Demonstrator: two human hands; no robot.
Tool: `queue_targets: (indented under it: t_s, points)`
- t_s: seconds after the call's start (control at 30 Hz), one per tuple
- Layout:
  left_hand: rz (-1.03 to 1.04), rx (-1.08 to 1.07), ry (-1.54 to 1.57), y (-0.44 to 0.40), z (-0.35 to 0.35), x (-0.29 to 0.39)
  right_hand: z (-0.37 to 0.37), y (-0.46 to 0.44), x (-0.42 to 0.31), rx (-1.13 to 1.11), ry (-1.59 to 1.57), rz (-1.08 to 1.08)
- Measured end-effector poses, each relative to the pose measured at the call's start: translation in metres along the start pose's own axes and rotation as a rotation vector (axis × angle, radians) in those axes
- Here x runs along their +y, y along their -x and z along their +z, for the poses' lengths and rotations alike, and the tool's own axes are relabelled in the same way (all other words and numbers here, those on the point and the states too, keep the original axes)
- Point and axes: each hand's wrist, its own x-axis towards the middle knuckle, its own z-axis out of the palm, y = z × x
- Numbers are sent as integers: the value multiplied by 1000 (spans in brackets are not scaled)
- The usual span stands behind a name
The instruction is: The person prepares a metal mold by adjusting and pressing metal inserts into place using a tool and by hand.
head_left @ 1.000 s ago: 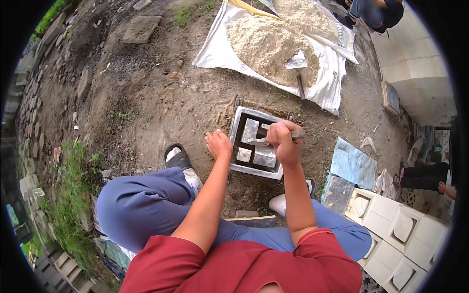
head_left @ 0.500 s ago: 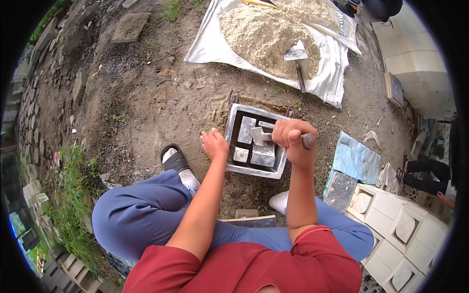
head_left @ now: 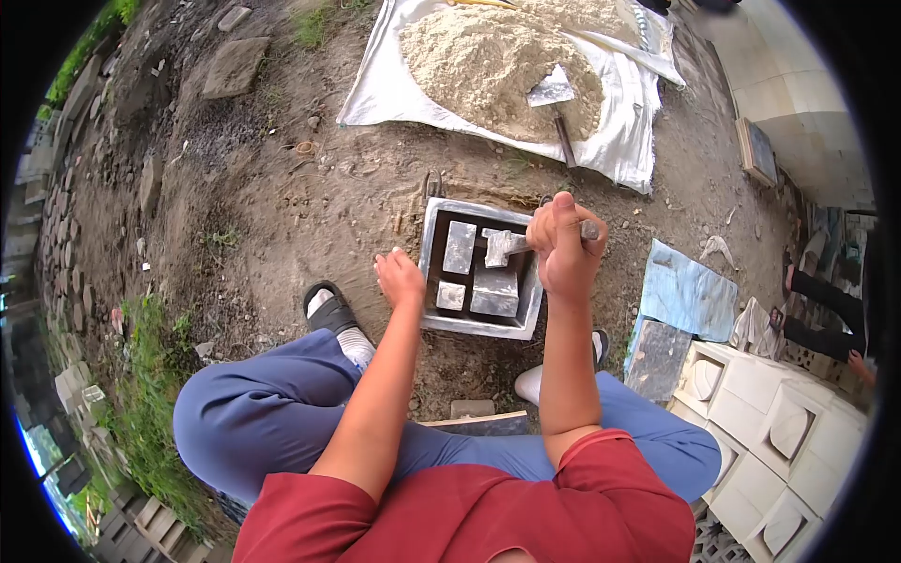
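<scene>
A rectangular metal mould (head_left: pixel 431 251) with several raised metal blocks inside lies on the ground between my feet. My right hand (head_left: pixel 566 246) is wrapped round the handle of a small flat-bladed tool (head_left: pixel 498 249), whose pale, coated blade is over the blocks in the mould's upper part. My left hand (head_left: pixel 400 279) is beside the mould's left edge, fingers apart and holding nothing.
White sheet (head_left: pixel 375 94) with pale powder (head_left: pixel 479 61) and a trowel (head_left: pixel 551 89) beyond the mould. Blue sheet (head_left: pixel 688 291) and stacked pale blocks (head_left: pixel 751 403) at right. Another person's legs (head_left: pixel 821 310) at far right. Stone slab (head_left: pixel 236 68) upper left.
The tool's blade has shifted over the blocks, and my right hand has turned so its thumb points up. My left hand remains beside the mould. The view has shifted slightly.
</scene>
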Motion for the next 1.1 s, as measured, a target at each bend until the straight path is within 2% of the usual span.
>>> queue_targets:
  t_s: [0.27,0.53,0.63,0.7,0.8,0.83,1.1]
  points:
    - [2,-53,-15,-3,-4,-1,0,6,-1,49,23,-25]
    - [-11,-68,-14,-4,-6,1,33,13,-1,-43,-181,11]
    - [-23,-81,4,-3,-3,0,43,16,13,-106,-9,10]
    - [20,119,56,2,3,4,52,18,21,-113,8,33]
    - [19,54,67,6,-4,8,63,22,50,-152,81,16]
    - [-16,-47,42,3,-8,6,65,23,60,-119,42,35]
    - [-5,3,54,9,-8,11,70,36,87,-104,118,59]
